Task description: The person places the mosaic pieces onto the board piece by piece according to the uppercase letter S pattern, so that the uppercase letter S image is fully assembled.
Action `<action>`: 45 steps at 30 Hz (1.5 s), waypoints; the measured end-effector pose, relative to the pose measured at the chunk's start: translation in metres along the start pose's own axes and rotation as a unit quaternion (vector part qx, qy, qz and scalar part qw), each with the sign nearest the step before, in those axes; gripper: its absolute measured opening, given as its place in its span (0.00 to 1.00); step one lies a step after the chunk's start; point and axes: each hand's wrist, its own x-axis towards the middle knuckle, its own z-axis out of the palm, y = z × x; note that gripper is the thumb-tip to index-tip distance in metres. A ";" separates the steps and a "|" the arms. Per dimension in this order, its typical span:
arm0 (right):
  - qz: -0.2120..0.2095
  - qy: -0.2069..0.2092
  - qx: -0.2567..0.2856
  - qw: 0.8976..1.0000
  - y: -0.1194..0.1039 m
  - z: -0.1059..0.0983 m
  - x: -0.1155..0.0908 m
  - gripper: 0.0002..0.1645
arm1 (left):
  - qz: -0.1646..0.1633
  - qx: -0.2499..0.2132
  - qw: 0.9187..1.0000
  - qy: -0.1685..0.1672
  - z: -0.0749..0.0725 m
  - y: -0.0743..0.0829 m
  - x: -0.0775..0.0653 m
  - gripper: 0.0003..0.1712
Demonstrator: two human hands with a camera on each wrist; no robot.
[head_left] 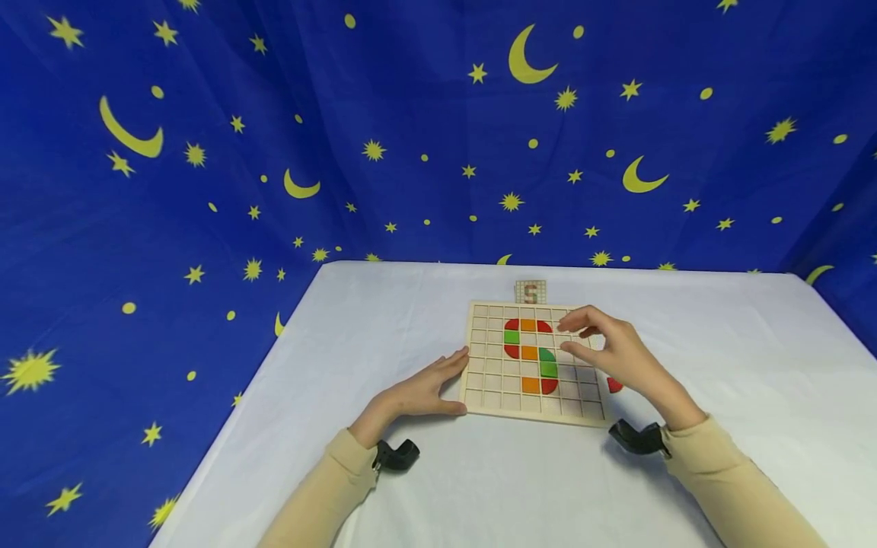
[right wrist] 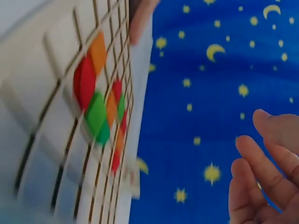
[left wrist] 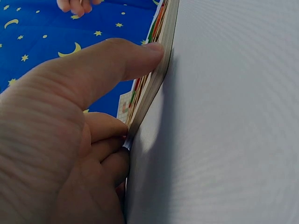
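A wooden grid board [head_left: 489, 396] lies on the table, with red, orange and green tiles [head_left: 549, 368] set in its cells in a winding S-like shape. My left hand [head_left: 425, 392] rests against the board's left edge. In the left wrist view its thumb [left wrist: 135, 58] touches the board's side. Over the board's right part hovers my right hand [head_left: 620, 350], thumb and fingers apart with nothing between them. The right wrist view shows these fingers [right wrist: 261, 182] away from the tiles [right wrist: 96, 114]. Beneath that hand, a loose red piece [head_left: 615, 384] lies right of the board, partly hidden.
Behind the board is a small card [head_left: 530, 291] with a gridded picture of a similar shape. A white cloth [head_left: 521, 487] covers the table. Blue fabric [head_left: 438, 114] with yellow stars and moons hangs around it. Each wrist wears a black device [head_left: 397, 455].
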 end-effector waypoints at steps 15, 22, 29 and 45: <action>0.104 0.031 -0.078 0.991 0.049 -0.040 -0.071 0.18 | -0.005 0.002 1.000 -0.004 0.000 0.001 0.001 0.52; 0.094 -0.029 -0.083 0.992 0.057 -0.019 -0.074 0.19 | -0.001 0.006 1.000 -0.001 0.003 -0.002 0.001 0.52; 0.084 -0.031 -0.104 0.991 0.064 -0.009 -0.076 0.18 | -0.005 0.005 1.000 0.000 0.002 -0.002 0.002 0.52; 0.112 -0.049 -0.098 0.988 0.061 -0.014 -0.079 0.18 | -0.006 -0.006 1.000 0.002 0.001 -0.002 0.001 0.52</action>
